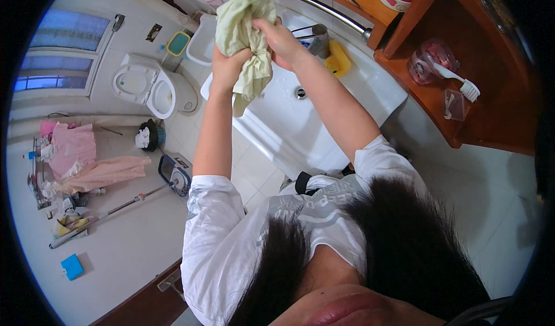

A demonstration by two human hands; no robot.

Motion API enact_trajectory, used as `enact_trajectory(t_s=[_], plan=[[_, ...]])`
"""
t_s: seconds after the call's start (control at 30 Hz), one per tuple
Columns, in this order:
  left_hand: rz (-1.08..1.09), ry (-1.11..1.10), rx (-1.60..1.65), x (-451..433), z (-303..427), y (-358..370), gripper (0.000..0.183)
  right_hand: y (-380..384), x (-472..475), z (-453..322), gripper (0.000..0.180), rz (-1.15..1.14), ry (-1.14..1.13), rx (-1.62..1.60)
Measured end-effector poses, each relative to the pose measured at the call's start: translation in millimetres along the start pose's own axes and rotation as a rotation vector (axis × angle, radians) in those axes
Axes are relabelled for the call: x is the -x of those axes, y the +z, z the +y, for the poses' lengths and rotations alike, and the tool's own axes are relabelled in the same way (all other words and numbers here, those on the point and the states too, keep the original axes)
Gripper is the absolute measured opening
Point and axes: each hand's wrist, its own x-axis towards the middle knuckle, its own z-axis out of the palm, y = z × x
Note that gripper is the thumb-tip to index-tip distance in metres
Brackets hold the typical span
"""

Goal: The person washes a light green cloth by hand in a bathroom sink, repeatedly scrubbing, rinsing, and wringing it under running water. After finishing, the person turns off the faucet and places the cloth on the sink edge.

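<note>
Both my hands grip a pale green cloth point(247, 24), bunched and raised over the left part of a white washbasin point(277, 113). My left hand point(230, 68) clasps it from the left, thumb across the folds. On the other side, my right hand point(279, 40) holds the gathered upper part. A loose, creased end hangs below my hands. The metal drain point(300, 92) shows to the right of the cloth. Behind my right forearm, a grey cup point(320, 40) and a yellow item point(338, 59) stand at the back of the basin.
A metal rail point(316, 1) runs behind the basin. To the right, a wooden corner shelf point(498, 126) holds a toothbrush point(455, 78) and a pink container point(427, 66). A toilet point(162, 96) with raised lid, a waste bin point(151, 135) and a mop point(130, 200) are at left.
</note>
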Motion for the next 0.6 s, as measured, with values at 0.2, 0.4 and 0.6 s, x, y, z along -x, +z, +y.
enact_trajectory(t_s=[0.2,0.4,0.6], plan=[[0.174,0.154,0.023,-2.4,-6.7,1.6,0.058,-13.1,30.7,-9.5,0.063,0.198,-0.324,0.864],[0.2,0.236,-0.619,42.5,12.1,5.8,0.076,-12.0,72.4,-14.1,0.08,0.102,-0.069,0.376],[-0.094,0.074,-0.825,94.4,26.2,-4.0,0.09,-19.9,92.0,20.5,0.067,0.106,0.111,0.008]])
